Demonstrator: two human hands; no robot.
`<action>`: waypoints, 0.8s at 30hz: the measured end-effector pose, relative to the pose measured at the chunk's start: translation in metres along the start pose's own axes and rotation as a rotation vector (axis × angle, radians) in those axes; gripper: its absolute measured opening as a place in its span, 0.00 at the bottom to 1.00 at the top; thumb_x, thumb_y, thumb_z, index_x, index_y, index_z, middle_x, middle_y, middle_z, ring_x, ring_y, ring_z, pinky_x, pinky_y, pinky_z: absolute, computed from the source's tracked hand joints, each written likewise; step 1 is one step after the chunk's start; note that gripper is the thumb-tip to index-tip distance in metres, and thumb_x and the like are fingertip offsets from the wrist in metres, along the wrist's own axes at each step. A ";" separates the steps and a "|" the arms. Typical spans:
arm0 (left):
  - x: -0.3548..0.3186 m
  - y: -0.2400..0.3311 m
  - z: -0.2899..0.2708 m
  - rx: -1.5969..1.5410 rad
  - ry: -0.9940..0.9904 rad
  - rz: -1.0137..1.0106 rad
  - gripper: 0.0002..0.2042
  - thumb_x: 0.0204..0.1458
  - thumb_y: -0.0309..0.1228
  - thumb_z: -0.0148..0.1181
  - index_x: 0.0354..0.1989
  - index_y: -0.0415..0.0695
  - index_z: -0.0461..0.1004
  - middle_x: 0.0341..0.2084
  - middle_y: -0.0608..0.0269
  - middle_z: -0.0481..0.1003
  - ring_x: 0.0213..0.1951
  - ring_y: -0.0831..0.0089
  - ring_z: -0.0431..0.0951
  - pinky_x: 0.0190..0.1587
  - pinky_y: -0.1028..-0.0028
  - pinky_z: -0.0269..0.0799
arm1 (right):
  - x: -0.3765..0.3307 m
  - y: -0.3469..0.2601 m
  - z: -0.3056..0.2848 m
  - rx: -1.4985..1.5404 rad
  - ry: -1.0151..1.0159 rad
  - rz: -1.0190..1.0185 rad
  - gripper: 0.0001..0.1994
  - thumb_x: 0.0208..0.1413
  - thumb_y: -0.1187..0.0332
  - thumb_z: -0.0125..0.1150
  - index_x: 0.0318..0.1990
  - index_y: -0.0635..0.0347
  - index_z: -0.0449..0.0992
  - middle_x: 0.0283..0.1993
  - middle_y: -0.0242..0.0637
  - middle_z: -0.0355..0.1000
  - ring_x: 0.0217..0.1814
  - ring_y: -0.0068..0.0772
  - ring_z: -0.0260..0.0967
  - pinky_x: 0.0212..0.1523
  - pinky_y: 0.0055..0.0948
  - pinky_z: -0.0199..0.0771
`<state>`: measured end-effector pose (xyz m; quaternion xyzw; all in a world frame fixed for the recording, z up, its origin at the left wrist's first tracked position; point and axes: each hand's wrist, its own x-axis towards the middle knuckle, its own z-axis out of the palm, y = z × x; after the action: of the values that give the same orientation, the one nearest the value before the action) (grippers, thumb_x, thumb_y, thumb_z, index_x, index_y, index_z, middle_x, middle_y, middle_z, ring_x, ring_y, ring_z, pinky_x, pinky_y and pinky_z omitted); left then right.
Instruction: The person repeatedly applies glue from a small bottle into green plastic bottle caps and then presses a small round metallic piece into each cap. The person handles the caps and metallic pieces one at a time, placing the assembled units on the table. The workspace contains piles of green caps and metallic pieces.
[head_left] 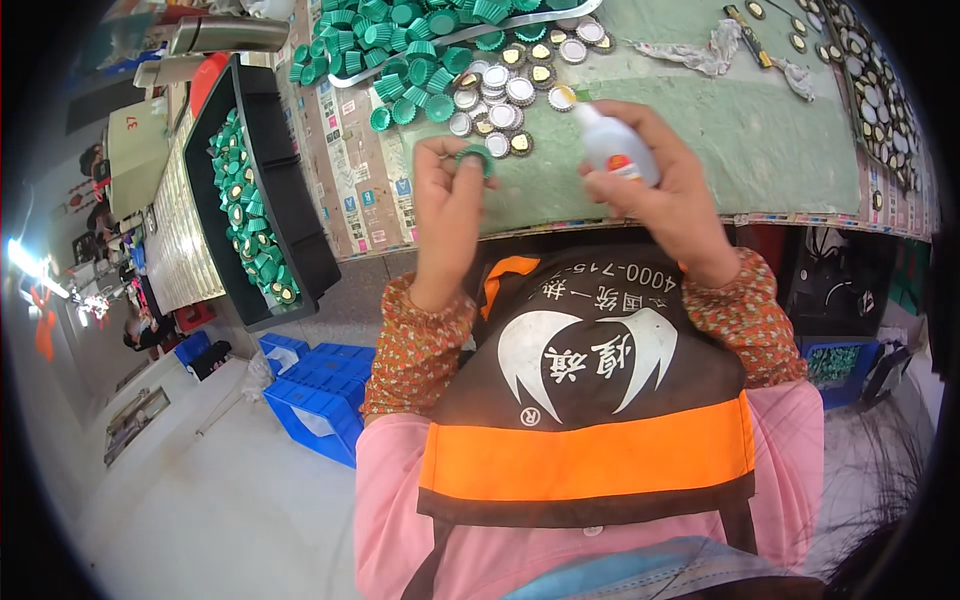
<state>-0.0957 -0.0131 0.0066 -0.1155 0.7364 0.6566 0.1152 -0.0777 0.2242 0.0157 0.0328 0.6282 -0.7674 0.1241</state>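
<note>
Between the thumb and fingers of my left hand (447, 205) is a small green fluted cup (476, 156), held just above the near part of the table. My right hand (665, 180) is wrapped round a white plastic squeeze bottle (613, 142) with a red and orange label. The bottle leans with its nozzle end toward the upper left, apart from the cup. Beyond the hands lie several round crimped caps (496, 90), some white and some with a yellowish centre. A heap of green fluted cups (400, 50) spreads behind them.
A tray's pale rim (575, 12) crosses the heap. To the left stands a black bin (290, 190) of green cups with pieces inside. Blue crates (325, 385) sit on the floor. Crumpled tissue (700, 50), a marker-like stick (748, 38) and more round pieces (880, 110) lie far right.
</note>
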 end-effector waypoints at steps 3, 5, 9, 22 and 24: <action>-0.024 0.008 0.026 -0.046 -0.111 0.008 0.08 0.68 0.29 0.49 0.52 0.44 0.62 0.26 0.68 0.72 0.19 0.87 0.66 0.18 0.83 0.60 | 0.005 0.018 0.025 0.038 -0.012 -0.177 0.26 0.57 0.70 0.69 0.62 0.57 0.68 0.45 0.32 0.72 0.37 0.16 0.73 0.33 0.20 0.77; -0.034 0.005 0.029 -0.141 -0.216 -0.049 0.09 0.68 0.29 0.49 0.54 0.46 0.61 0.29 0.64 0.74 0.22 0.84 0.71 0.21 0.83 0.67 | 0.007 0.020 0.030 0.035 -0.029 -0.181 0.27 0.56 0.72 0.70 0.62 0.58 0.67 0.47 0.34 0.72 0.37 0.16 0.72 0.33 0.22 0.78; -0.038 0.004 0.025 -0.434 -0.403 -0.271 0.13 0.68 0.35 0.52 0.55 0.49 0.59 0.36 0.57 0.76 0.29 0.78 0.77 0.28 0.79 0.78 | 0.003 0.004 0.017 0.167 -0.127 0.092 0.27 0.56 0.74 0.68 0.63 0.61 0.67 0.46 0.34 0.72 0.41 0.18 0.72 0.40 0.21 0.79; -0.023 -0.010 0.008 -0.809 -0.644 -0.486 0.21 0.65 0.36 0.57 0.62 0.43 0.61 0.49 0.45 0.75 0.42 0.65 0.82 0.43 0.66 0.87 | 0.003 -0.010 0.008 -0.132 -0.137 -0.022 0.19 0.57 0.69 0.65 0.55 0.62 0.70 0.45 0.43 0.76 0.44 0.32 0.76 0.44 0.30 0.76; -0.025 -0.009 0.008 -0.887 -0.595 -0.491 0.25 0.65 0.34 0.56 0.67 0.40 0.58 0.53 0.45 0.73 0.45 0.64 0.81 0.45 0.66 0.87 | 0.002 0.004 0.002 -0.206 0.002 -0.274 0.18 0.59 0.69 0.64 0.55 0.62 0.70 0.46 0.42 0.76 0.43 0.30 0.76 0.43 0.29 0.77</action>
<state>-0.0691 -0.0056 0.0056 -0.1303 0.2789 0.8603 0.4063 -0.0785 0.2209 0.0115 -0.0652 0.7022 -0.7087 0.0204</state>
